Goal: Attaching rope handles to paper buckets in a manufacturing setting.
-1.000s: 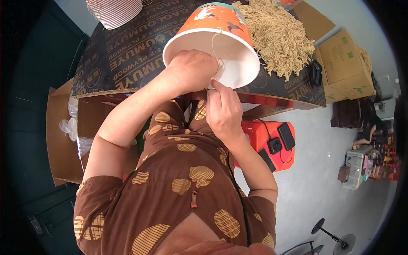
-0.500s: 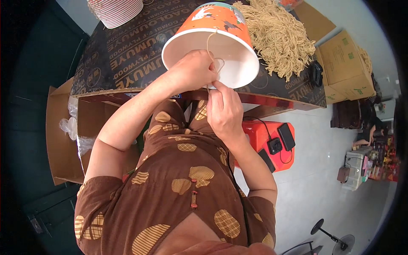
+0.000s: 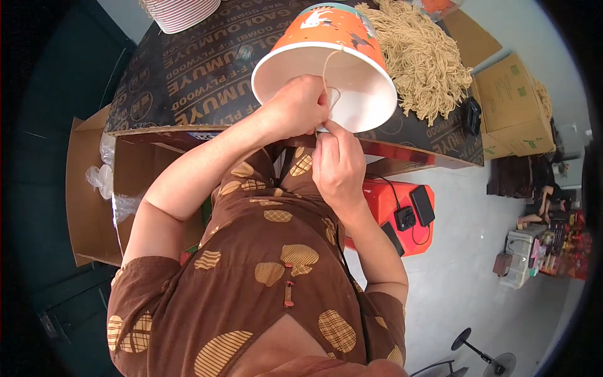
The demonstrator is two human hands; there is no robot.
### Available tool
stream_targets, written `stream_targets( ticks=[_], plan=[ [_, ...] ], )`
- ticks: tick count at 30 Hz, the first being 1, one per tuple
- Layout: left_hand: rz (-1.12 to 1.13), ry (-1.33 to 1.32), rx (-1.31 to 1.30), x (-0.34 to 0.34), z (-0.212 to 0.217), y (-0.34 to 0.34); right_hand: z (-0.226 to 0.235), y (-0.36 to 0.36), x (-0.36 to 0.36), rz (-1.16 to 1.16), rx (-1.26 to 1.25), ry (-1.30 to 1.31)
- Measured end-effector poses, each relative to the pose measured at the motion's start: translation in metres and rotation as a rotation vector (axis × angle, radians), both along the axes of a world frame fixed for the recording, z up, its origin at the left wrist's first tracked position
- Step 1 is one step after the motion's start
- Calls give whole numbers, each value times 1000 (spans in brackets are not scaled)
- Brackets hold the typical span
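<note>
Far left: open cardboard box point(image 3: 88, 195) below the counter's edge, clear plastic bags point(image 3: 103, 179) inside. Dark plywood counter point(image 3: 195, 75) above it; stack of striped paper bowls point(image 3: 182, 11) at its top edge.

Left hand point(image 3: 300, 107): fingers curled, pinched on the near rim of the paper bucket point(image 3: 326, 60). Bucket is orange outside, white inside, tipped on its side on the counter with the mouth toward the person.

Thin cord point(image 3: 326, 69) runs over the rim and loops inside the bucket. Right hand point(image 3: 338, 164): just below the left, fingertips pressed together on the cord's lower end at the rim.

Right of the bucket: pile of tan cords point(image 3: 424, 60), touching it. Orange box point(image 3: 402, 217) on the floor below; closed cartons point(image 3: 512, 103) further right.
</note>
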State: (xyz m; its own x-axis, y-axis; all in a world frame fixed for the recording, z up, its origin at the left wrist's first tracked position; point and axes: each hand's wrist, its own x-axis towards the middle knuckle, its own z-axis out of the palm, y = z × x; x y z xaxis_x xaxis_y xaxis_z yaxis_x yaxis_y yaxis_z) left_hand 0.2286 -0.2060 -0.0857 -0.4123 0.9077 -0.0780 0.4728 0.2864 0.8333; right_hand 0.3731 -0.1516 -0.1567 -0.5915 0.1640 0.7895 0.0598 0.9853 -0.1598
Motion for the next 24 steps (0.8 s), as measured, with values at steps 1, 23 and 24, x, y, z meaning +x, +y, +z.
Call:
stream_targets(
  ticks=[1, 23, 24],
  plan=[
    [-24, -43, -54, -1, 5, 0, 0, 0, 1, 3, 0, -2],
    [-86, -438, -18, 10, -3, -5, -3, 2, 17, 16, -171, -60],
    [-84, -438, -16, 10, -3, -6, -3, 3, 17, 7, -158, -51]
  ],
)
